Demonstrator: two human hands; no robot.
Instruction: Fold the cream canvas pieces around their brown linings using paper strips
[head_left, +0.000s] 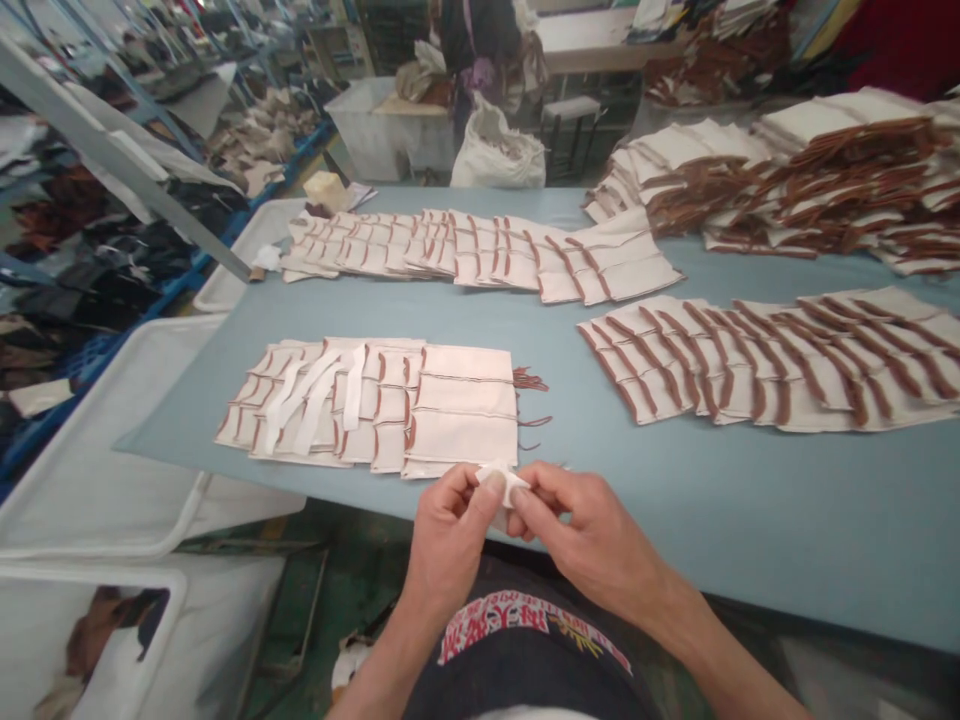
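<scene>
Between both hands, just off the table's near edge, is a small white strip (504, 484), perhaps paper or tape, partly hidden by the fingers. My left hand (454, 520) pinches its left end with thumb and forefinger. The other end is pinched by my right hand (574, 510). Right behind the hands lies a row of overlapping cream panels (466, 385) with brown edges and seams, brown threads (530, 378) trailing from the right side. Several loose white strips (319, 395) are spread over the left part of that row.
A blue-grey table (555, 310) carries a far row of cream panels (480, 250), another row (780, 360) at right, and a tall pile (810, 170) at the back right. White bins (97, 430) stand along the left. A slanted metal post (142, 160) rises at the table's left.
</scene>
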